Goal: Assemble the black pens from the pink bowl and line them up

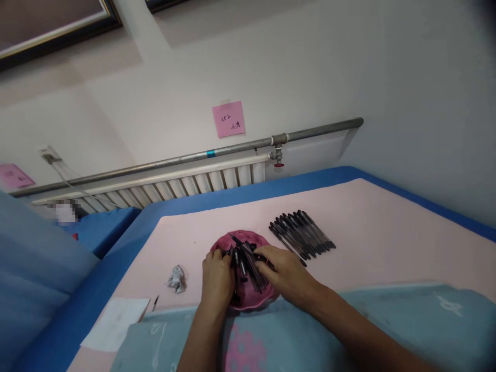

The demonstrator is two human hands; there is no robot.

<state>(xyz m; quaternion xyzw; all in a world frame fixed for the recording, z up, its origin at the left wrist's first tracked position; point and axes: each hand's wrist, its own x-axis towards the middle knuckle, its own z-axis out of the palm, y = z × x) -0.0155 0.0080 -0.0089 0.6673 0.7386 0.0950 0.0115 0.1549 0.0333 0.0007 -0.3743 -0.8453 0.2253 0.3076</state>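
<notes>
To the right on the pink table cover: a row of black pens, laid side by side at a slant, just beside the right hand and clear of the dish. To the left: a crumpled scrap, then a thin dark stick next to a white sheet at the table's near corner. Along the near edge, under both forearms: a teal cloth. Behind the table, against the wall: a radiator under a grey pipe with a red valve, and a pink note stuck higher up. In the way of the view: only the hands themselves, covering part of the heap.

In the middle, near the front edge: a pink dish, heaped with loose pens lying criss-cross, one pointing toward the far rim. Over the dish's left side: the left hand, fingers bent and close together, tips touching the heap. Over the right side: the right hand, fingers stretched out side by side, resting on the pens. Heap caught between the two sets of fingertips, showing mostly in the gap between them. Cannot tell whether either hand pinches a single pen.
</notes>
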